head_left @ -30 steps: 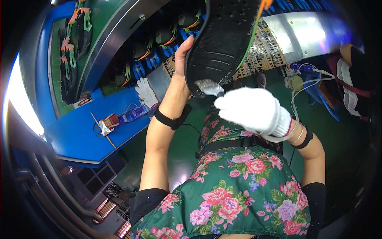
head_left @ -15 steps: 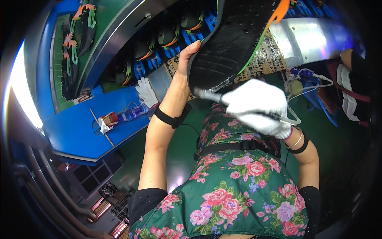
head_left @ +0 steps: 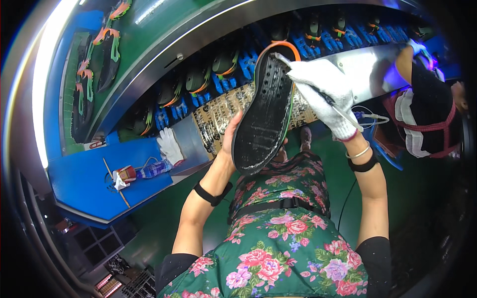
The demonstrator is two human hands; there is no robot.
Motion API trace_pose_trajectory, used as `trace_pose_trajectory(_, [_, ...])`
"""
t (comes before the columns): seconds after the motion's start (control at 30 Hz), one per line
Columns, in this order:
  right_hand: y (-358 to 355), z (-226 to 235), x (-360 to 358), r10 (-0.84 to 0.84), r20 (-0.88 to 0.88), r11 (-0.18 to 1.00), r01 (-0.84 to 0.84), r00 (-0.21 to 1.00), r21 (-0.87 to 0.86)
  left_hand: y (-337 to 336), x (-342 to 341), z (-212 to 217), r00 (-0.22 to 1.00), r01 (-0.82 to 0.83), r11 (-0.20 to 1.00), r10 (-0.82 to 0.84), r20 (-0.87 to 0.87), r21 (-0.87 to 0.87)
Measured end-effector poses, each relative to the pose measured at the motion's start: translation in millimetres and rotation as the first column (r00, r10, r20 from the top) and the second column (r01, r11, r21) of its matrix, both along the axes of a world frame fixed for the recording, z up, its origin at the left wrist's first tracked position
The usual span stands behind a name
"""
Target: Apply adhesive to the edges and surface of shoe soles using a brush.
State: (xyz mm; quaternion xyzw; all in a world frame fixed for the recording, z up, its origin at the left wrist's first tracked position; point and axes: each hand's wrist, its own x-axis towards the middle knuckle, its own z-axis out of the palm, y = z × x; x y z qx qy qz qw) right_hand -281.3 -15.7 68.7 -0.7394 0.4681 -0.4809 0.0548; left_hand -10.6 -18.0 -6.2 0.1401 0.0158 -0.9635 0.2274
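Note:
My bare left hand point(head_left: 231, 135) grips the left edge of a black shoe sole point(head_left: 263, 119), part of its fingers hidden behind it. The sole is held up with its holed, shiny wet-looking face showing, an orange rim curving round its far end and green along the right side. In a white knitted glove, my right hand point(head_left: 323, 87) is closed on a brush point(head_left: 282, 59) with a thin tube running back past the wrist. The brush tip is at the sole's far end, near the orange rim. Most of the brush handle is hidden by the glove.
Beyond the sole, shoe uppers point(head_left: 196, 79) stand on blue holders along a metal-edged line. On the blue side table point(head_left: 84, 193) lie a white glove point(head_left: 170, 146), a plastic bottle point(head_left: 151, 170) and a stick. More soles point(head_left: 107, 62) rest at far left. Another person point(head_left: 427, 109) works at right.
The sole has moved nearer and lower, now showing whole. My right hand has carried the brush from its near end up to its far end. My view has shifted.

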Motion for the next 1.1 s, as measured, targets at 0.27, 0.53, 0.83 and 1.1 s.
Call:
trace_pose_trajectory(0.27, [65.8,-4.0,68.8,0.46,0.192,0.87,-0.484,0.867,0.097,-6.7,17.8,4.7,0.989,-0.147,0.989,0.147,0.013,0.02])
trace_pose_trajectory(0.53, [78.0,-1.9,31.2,-0.114,0.958,0.829,-0.506,0.265,0.238,-34.2,48.7,75.3,0.956,-0.292,0.824,0.236,-0.176,-0.485])
trace_pose_trajectory(0.83, [67.0,-63.1,59.8,-0.313,0.904,0.733,-0.532,0.29,0.424,-228.4,95.2,127.6,0.785,-0.613,0.722,0.51,-0.351,-0.323])
trace_pose_trajectory(1.1, [66.0,-89.4,78.3,-0.355,0.868,0.655,-0.569,0.348,0.496,-267.4,107.9,105.0,0.423,-0.878,0.475,0.826,-0.373,0.056])
